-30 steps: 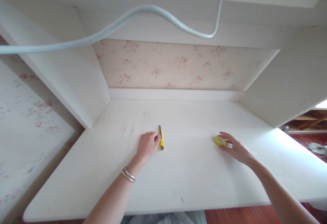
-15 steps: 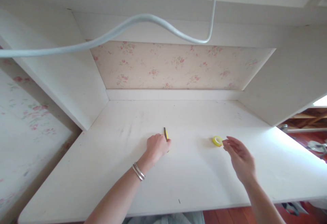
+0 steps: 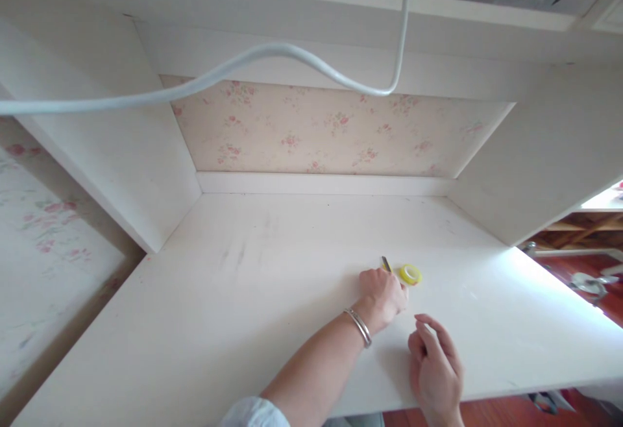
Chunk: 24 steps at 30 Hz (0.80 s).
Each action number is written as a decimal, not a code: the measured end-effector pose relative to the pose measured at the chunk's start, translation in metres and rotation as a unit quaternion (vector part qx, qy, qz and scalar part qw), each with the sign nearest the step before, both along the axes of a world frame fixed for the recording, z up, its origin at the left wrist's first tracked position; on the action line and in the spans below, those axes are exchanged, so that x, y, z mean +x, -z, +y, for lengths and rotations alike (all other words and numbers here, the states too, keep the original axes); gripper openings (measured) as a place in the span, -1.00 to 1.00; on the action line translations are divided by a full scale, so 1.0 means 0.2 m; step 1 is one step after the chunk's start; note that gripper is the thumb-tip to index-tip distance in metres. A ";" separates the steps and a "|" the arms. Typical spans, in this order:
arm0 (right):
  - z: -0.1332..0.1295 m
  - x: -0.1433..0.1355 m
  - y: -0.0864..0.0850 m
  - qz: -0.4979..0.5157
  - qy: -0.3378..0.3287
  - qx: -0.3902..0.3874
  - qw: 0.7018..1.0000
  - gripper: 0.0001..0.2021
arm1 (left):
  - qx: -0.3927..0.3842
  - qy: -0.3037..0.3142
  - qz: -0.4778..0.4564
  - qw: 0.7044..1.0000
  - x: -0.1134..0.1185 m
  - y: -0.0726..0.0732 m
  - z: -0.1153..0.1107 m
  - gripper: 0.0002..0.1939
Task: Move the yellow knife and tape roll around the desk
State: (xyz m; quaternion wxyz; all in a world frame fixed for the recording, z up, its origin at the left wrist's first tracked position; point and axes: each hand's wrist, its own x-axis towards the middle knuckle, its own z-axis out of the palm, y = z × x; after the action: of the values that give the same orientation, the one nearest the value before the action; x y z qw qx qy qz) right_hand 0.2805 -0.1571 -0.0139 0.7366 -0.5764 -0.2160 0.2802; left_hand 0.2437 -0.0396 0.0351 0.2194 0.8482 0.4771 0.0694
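A small yellow utility knife (image 3: pixel 386 264) lies at my left hand (image 3: pixel 384 292), which is closed around its body; only the blade end with a bit of yellow shows past the fingers. Just right of it, a roll of yellow tape (image 3: pixel 411 275) rests flat on the white desk (image 3: pixel 272 323), close to my left fingers. Nearer the front edge is my right hand (image 3: pixel 435 365), holding nothing, its fingers loosely bent and the index finger and thumb apart. A silver bracelet (image 3: pixel 359 328) circles my left wrist.
White side panels (image 3: pixel 104 154) stand left and right of the desk, with a shelf cabinet (image 3: pixel 341 15) overhead. A pale cable (image 3: pixel 272 50) crosses the upper view. Floral wallpaper (image 3: pixel 311 128) covers the back. Red flooring (image 3: pixel 496 412) shows beyond the front edge.
My left hand has moved right with the utility knife, up to the tape roll. My right hand has drawn back from the tape toward the front edge.
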 end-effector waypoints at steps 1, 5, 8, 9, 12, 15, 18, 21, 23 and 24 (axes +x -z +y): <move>0.00 0.00 0.00 0.015 0.007 0.013 1.000 -0.74 | -0.004 0.002 -0.002 1.000 0.01 0.00 0.00 -0.59; 0.02 0.01 -0.01 -0.001 -0.010 -0.010 1.000 -0.75 | -0.023 -0.001 -0.014 1.000 -0.03 0.00 -0.01 -0.41; 0.04 0.00 -0.01 -0.062 -0.064 -0.072 0.993 -0.68 | -0.005 0.006 -0.044 0.999 -0.19 -0.01 0.01 -0.38; 0.06 -0.02 -0.01 -0.086 -0.096 -0.096 0.987 -0.66 | 0.007 0.011 -0.061 0.998 -0.26 -0.01 0.02 -0.40; 0.15 -0.11 -0.04 -0.174 -0.232 -0.146 0.946 -0.65 | 0.012 0.016 -0.116 0.993 -0.54 0.00 0.05 -0.41; 0.32 -0.29 -0.09 -0.247 -0.369 -0.139 0.885 -0.76 | -0.019 -0.011 -0.177 0.984 -0.80 0.02 0.08 -0.43; 0.50 -0.50 -0.14 -0.236 -0.451 -0.103 0.855 -0.90 | -0.046 -0.086 -0.240 0.966 -0.99 0.06 0.11 -0.44; 0.65 -0.66 -0.14 -0.186 -0.493 -0.081 0.846 -0.92 | -0.083 -0.141 -0.309 0.937 -1.09 0.08 0.15 -0.42; 0.70 -0.72 -0.12 -0.162 -0.505 -0.078 0.844 -0.89 | -0.101 -0.158 -0.332 0.924 -1.13 0.09 0.18 -0.41; 0.72 -0.73 -0.11 -0.156 -0.508 -0.078 0.844 -0.87 | -0.106 -0.162 -0.334 0.922 -1.14 0.09 0.19 -0.41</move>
State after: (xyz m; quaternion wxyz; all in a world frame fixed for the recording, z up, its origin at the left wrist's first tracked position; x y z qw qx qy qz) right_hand 0.1337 -0.0139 0.0073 0.4005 -0.4779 -0.5676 0.5376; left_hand 0.0155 -0.0025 0.0173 0.4405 0.6586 0.5116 0.3324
